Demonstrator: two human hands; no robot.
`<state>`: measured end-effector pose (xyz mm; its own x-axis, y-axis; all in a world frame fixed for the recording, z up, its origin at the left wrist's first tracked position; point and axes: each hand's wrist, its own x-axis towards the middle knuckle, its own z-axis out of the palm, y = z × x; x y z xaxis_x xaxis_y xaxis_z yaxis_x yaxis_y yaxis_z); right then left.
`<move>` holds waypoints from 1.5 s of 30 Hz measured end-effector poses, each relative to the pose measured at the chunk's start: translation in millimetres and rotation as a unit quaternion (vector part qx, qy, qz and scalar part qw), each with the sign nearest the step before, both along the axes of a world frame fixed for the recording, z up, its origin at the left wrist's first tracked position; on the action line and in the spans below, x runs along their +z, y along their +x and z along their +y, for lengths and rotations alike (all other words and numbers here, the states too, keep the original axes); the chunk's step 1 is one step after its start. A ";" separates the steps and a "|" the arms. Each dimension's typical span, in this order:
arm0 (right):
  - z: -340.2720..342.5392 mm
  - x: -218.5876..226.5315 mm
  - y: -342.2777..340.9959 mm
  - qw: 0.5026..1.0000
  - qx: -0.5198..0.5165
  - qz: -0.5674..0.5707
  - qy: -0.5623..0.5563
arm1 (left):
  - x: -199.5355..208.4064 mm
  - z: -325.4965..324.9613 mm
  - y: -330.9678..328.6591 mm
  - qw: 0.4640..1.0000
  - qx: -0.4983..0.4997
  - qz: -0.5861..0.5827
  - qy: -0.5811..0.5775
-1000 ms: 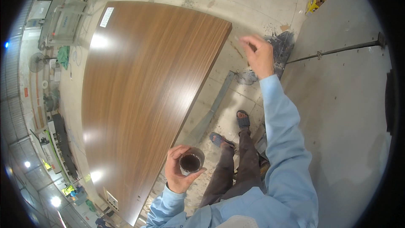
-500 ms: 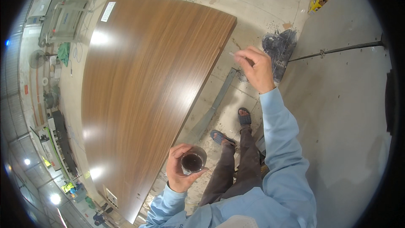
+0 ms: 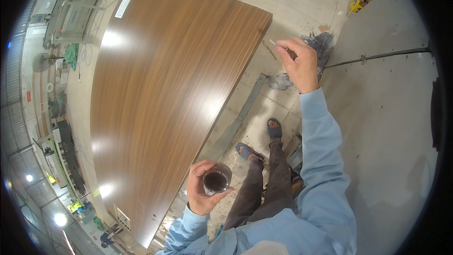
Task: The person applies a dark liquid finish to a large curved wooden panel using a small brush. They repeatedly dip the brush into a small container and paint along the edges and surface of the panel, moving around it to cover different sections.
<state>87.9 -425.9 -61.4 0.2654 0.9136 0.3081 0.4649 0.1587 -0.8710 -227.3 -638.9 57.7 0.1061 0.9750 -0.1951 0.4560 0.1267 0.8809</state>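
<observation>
My left hand is wrapped round a clear cup of dark brown liquid, close to the near edge of a large wood-grain panel. Held out beyond the panel's right edge, my right hand pinches a short, thin white stick, whose exact kind I cannot make out. The stick's tip points toward the panel's far right corner without touching it. A white label lies on the panel's far left corner, and a rectangular cutout shows near its lower left end.
A grey metal bar runs below the panel's right edge. On my right stands a broad grey surface with a dark cable across it. Dark stains mark the tiled floor by a black patch. A person is far off at lower left.
My right hand has moved slightly farther away and to the right, still pinching the white stick. My left hand keeps the cup in the same place. The view has shifted a little.
</observation>
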 end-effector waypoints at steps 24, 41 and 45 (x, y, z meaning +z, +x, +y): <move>-22.6 4.8 -18.4 0.988 0.132 0.007 -0.084 | -3.3 -6.8 -8.8 1.000 -0.005 -0.025 -0.015; -8.8 -0.5 -4.9 0.995 0.098 -0.022 -0.028 | -3.7 -9.2 -9.2 0.999 0.000 -0.031 -0.016; -23.4 -1.7 -11.1 0.992 0.107 0.003 -0.064 | -5.4 -10.4 -10.5 0.999 -0.002 -0.033 -0.017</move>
<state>76.8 -449.3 -63.0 0.0629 0.9808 0.1846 0.4270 0.1408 -0.8932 -237.8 -649.3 52.4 0.1243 0.9672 -0.2216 0.3980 0.1560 0.9040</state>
